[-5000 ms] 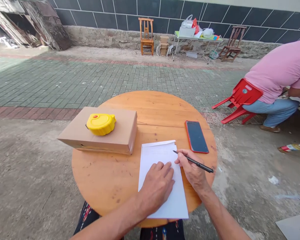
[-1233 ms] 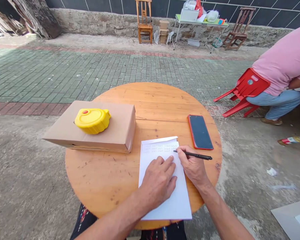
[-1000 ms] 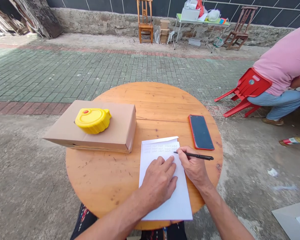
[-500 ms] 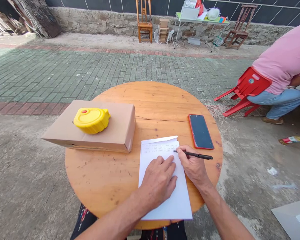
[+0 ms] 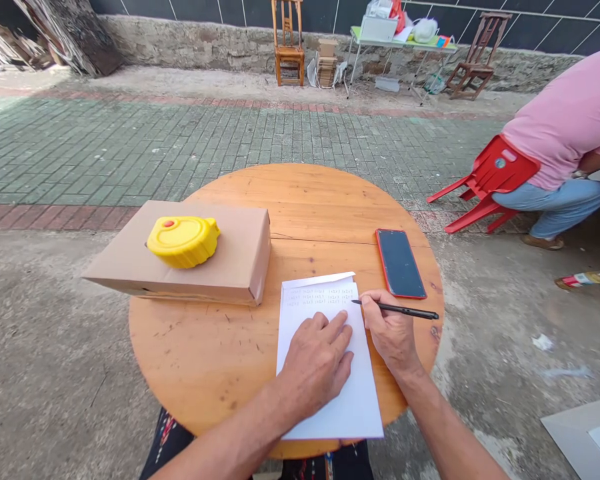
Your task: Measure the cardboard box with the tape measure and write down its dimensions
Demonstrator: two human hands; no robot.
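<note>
White paper (image 5: 330, 407) lies on the round wooden table (image 5: 205, 360), with rows of small handwriting along its upper part. My left hand (image 5: 317, 357) rests on the sheet, fingers stretched out and lying flat. At the paper's right edge, my right hand (image 5: 393, 333) is closed around a black pen (image 5: 413, 311). The pen's tip is at the right end of the third written row; whether it touches the sheet I cannot tell. Beyond my right hand lies a phone (image 5: 401, 263) with a red rim, dark screen up.
A cardboard box (image 5: 225, 267) stands on the table's left side, a yellow tape-measure-shaped object (image 5: 184, 241) on top. To the right, a person in a pink shirt (image 5: 570, 120) sits on a red plastic chair (image 5: 500, 170). Chairs and a cluttered folding table (image 5: 430, 45) line the wall.
My right hand has shifted slightly right along the written row, and the pen leans a little flatter. A few more marks show in the third row. My left hand stays put.
</note>
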